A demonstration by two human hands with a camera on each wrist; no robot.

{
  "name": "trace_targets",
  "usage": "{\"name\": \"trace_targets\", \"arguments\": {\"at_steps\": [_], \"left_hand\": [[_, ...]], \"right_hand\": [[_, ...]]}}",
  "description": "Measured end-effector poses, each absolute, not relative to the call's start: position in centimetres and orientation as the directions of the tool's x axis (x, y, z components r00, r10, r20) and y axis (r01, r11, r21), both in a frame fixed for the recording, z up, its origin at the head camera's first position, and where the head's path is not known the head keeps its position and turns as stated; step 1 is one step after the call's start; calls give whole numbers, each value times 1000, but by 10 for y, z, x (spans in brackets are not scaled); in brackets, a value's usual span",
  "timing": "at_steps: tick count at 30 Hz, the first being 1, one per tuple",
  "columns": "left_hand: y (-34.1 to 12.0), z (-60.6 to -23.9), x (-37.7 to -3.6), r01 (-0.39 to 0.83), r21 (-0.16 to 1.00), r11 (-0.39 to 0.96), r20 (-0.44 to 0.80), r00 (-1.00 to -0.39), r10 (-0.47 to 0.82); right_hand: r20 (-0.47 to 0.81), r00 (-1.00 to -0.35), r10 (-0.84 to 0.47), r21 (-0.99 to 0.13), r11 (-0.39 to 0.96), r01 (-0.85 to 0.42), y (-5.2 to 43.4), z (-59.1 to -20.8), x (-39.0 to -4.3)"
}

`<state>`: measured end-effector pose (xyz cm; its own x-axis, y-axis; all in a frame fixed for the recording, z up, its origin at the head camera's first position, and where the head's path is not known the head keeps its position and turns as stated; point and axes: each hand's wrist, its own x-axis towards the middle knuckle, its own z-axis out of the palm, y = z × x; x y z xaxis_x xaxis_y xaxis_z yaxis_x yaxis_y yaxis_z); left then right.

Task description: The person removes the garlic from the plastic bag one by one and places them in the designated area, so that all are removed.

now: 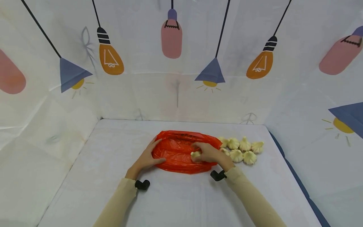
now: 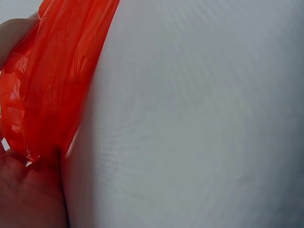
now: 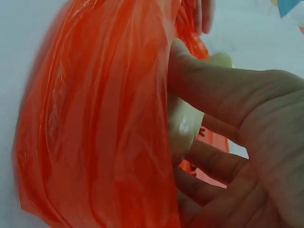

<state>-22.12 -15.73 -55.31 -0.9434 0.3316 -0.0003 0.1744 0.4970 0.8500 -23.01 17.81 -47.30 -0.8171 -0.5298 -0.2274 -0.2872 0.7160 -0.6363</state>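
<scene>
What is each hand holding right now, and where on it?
The right hand grips a garlic bulb around its sides at the orange bag; the left hand holds the bag's left edge.

Head looks down; wrists close; red bag [image 1: 181, 153] shared.

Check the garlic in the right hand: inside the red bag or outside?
At the mouth, not clearly inside. The right hand holds the garlic bulb against the red bag; the left hand holds its edge.
</scene>
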Motion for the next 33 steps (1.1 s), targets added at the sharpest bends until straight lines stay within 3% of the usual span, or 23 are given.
{"name": "trace_targets", "arguments": {"at_steps": [10, 18, 33], "left_hand": [[-157, -550, -222, 189, 836, 515, 9, -943, 333], [-157, -550, -222, 217, 837, 503, 30, -935, 354], [-157, -553, -222, 183, 833, 523, -12, -937, 348]], "right_hand": [[-238, -785, -572, -618, 713, -332, 182, -477, -228], [-221, -801, -556, -618, 715, -326, 187, -476, -224], [-112, -804, -583, -659, 649, -379, 193, -474, -225]]}}
